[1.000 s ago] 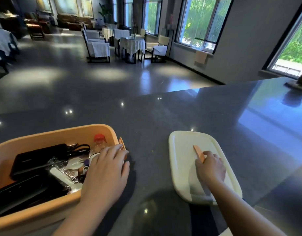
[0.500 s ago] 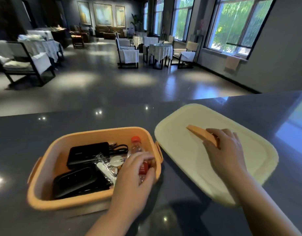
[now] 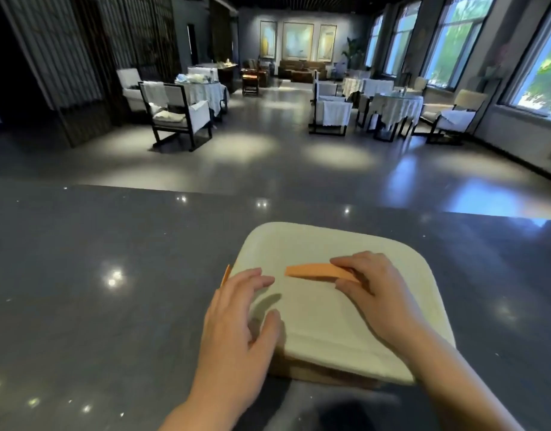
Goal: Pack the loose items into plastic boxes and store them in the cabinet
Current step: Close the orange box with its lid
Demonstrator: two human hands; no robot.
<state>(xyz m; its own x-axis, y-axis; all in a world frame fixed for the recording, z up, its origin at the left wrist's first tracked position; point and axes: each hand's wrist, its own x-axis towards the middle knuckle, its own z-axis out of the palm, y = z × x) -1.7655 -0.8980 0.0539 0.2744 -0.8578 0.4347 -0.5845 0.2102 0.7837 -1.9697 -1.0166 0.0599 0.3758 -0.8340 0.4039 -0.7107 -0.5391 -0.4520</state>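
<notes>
A cream lid point(image 3: 314, 244) with an orange handle point(image 3: 311, 270) now lies on top of the orange plastic box point(image 3: 314, 373), of which only a strip of the near wall and a side clip point(image 3: 226, 275) show. My right hand point(image 3: 373, 293) grips the right end of the handle, fingers curled round it. My left hand point(image 3: 240, 321) hovers over the lid's left edge with fingers spread and relaxed, holding nothing. The box's contents are hidden under the lid.
The box stands on a dark glossy counter point(image 3: 97, 275) that runs across the view. Beyond its far edge lies a dining hall floor with chairs point(image 3: 177, 116) and cloth-covered tables point(image 3: 395, 107). Windows line the right wall.
My right hand carried the lid leftward by its handle and set it over the open box, hiding the items. My left hand left the box rim and moved to the lid's left edge.
</notes>
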